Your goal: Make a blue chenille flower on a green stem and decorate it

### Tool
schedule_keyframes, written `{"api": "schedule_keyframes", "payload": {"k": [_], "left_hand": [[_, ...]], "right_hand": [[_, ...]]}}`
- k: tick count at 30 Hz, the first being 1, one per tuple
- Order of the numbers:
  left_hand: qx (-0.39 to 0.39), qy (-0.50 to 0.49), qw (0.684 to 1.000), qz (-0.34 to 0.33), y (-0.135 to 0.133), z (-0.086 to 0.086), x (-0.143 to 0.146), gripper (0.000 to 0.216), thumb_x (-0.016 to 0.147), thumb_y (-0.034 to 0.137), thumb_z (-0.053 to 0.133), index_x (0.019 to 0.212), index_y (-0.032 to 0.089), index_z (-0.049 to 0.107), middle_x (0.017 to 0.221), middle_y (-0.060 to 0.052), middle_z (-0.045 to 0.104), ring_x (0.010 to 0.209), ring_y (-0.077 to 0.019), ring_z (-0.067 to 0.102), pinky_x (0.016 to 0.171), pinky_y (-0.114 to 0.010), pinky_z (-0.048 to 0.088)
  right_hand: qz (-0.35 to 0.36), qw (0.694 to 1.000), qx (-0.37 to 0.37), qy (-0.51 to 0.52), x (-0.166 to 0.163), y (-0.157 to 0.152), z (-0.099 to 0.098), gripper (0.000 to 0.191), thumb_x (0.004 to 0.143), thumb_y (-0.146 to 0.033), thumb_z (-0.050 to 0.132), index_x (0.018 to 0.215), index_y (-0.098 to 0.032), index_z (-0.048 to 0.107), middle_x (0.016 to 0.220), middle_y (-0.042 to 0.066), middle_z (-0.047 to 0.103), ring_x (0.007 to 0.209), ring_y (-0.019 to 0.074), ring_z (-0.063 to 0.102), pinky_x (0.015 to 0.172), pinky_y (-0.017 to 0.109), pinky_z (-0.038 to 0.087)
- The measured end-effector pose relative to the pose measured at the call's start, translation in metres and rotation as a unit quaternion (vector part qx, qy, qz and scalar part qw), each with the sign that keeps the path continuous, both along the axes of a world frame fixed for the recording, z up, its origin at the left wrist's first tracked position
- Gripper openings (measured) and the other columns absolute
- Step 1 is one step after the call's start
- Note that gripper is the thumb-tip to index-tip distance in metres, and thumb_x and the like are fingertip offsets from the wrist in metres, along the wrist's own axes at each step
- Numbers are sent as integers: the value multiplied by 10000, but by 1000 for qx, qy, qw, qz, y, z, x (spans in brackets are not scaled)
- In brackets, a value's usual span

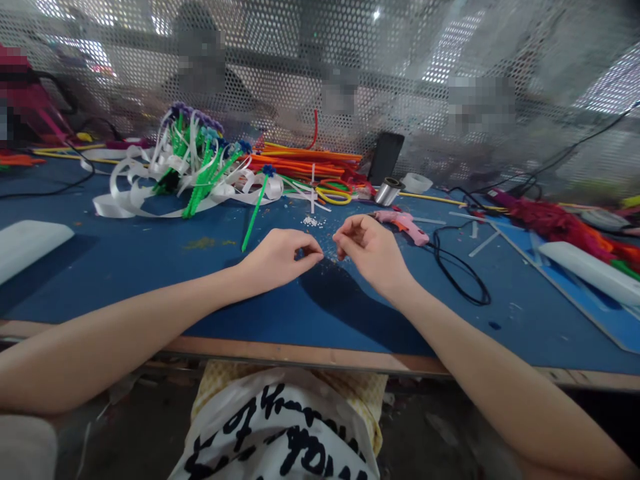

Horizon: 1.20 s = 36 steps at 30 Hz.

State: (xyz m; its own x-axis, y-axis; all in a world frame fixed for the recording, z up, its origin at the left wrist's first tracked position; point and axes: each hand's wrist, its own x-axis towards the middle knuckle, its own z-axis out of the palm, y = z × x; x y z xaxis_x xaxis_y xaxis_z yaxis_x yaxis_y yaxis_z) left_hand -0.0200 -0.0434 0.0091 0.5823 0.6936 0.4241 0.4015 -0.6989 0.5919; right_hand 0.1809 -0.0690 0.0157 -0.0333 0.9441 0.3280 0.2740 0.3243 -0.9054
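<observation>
My left hand (281,258) hovers over the blue tabletop (280,319), thumb and forefinger pinched together. Facing it across a small gap is my right hand (374,253), its fingers also curled into a pinch. Anything held between either set of fingertips is too small to make out. Just beyond the hands lies a little pile of white beads (311,221). A green pipe-cleaner stem with a blue flower top (257,207) rests left of the beads. Beside my right hand is a pink glue gun (407,228) with a black cable (467,293).
Green pipe-cleaner stems (203,177) and white ribbon (120,193) are heaped at the back left. Behind them lie orange pipe cleaners (305,162). A phone (386,157) leans on the perforated metal screen (300,87), near a silver spool (388,193). White lamp-like bars (595,270) flank both sides.
</observation>
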Motion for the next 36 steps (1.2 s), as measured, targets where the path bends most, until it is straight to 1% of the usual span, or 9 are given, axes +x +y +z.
{"api": "schedule_keyframes", "payload": {"k": [3,6,10,15,19,24,30,33,36], "left_hand": [[53,0,999,1,0,0,-1,126,878,226,625,865,224,750,845,-33,749,807,-184,661,793,-281,455],[89,3,996,13,1,0,-2,119,881,226,630,867,231,748,827,-36,740,830,-203,640,815,-309,437],[101,19,994,29,4,-2,-3,132,905,260,619,878,233,745,835,-38,743,834,-213,617,805,-325,412],[83,31,996,27,3,-3,-1,114,880,233,626,827,209,725,820,-37,738,809,-202,626,783,-313,411],[20,14,1000,18,2,-1,0,119,868,243,623,819,206,725,823,-25,740,781,-179,638,740,-283,412],[-91,-37,994,49,5,0,-1,185,870,342,639,874,212,769,854,-12,761,703,-150,589,657,-273,387],[-282,-135,949,34,4,0,1,161,792,312,708,807,166,774,815,-22,768,787,-153,643,757,-259,450],[-315,-159,934,56,2,1,4,148,767,275,716,830,162,788,833,-25,777,790,-146,644,759,-251,452],[-332,-164,925,87,-1,2,5,138,765,249,699,813,160,794,774,-12,758,674,-110,581,666,-236,422]], "right_hand": [[-21,994,35,-98,1,-2,-2,115,876,-230,637,891,-229,522,732,-35,588,592,126,591,592,305,453],[-11,988,54,-143,2,-3,-3,108,890,-242,630,916,-235,525,766,-21,600,629,134,577,611,311,448],[34,993,35,-108,0,-3,-4,160,877,-274,663,936,-235,519,809,-10,612,695,144,587,647,317,459],[75,996,5,-56,-5,-4,-3,198,860,-277,696,912,-236,510,790,-28,612,655,126,591,629,306,465],[75,997,-13,-21,-6,-5,-1,237,828,-290,733,915,-236,519,790,-27,641,656,132,618,666,323,509],[57,998,4,-30,-4,-5,1,313,794,-294,775,1020,-216,574,885,16,702,814,169,671,786,351,543],[66,992,55,-98,-3,-5,-1,220,835,-252,726,987,-214,571,839,5,695,788,163,674,773,338,524],[65,986,72,-135,-5,-9,1,218,844,-255,726,985,-219,565,814,-8,689,766,155,660,765,328,513],[60,975,105,-184,-6,-13,1,219,842,-233,734,997,-226,579,843,-10,693,790,152,655,790,322,506]]}}
